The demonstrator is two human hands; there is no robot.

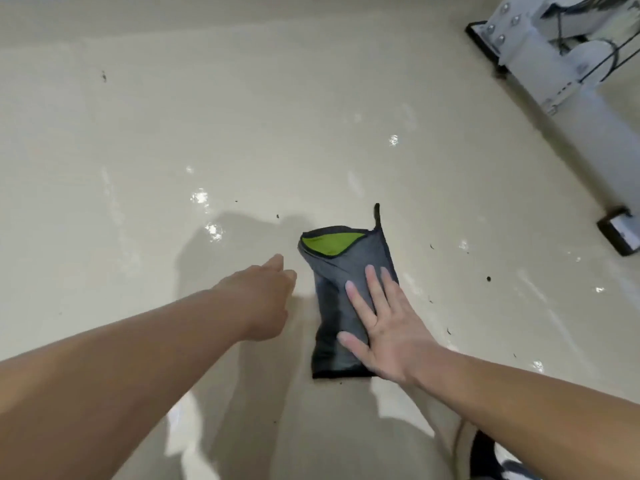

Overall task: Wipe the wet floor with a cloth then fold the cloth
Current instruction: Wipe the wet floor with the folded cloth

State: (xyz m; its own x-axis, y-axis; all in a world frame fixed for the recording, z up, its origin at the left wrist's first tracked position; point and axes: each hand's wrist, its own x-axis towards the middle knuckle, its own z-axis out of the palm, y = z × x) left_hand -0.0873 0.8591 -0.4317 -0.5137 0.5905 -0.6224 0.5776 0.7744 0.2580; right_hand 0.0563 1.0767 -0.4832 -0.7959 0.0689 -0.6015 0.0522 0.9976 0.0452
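Our right hand [384,327] lies flat on the folded cloth [329,282], fingers straight and spread. Our left hand [263,299] hovers just left of the cloth; we cannot tell its fingers' curl. Wet floor [173,133] lies open beyond the cloth.

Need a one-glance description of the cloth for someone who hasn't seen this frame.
On the glossy beige floor, left of the grey metal frame, the right hand lies flat on a folded cloth. It is dark grey, with bright green showing at its far end and a black loop at one corner; everything beside it is pale.
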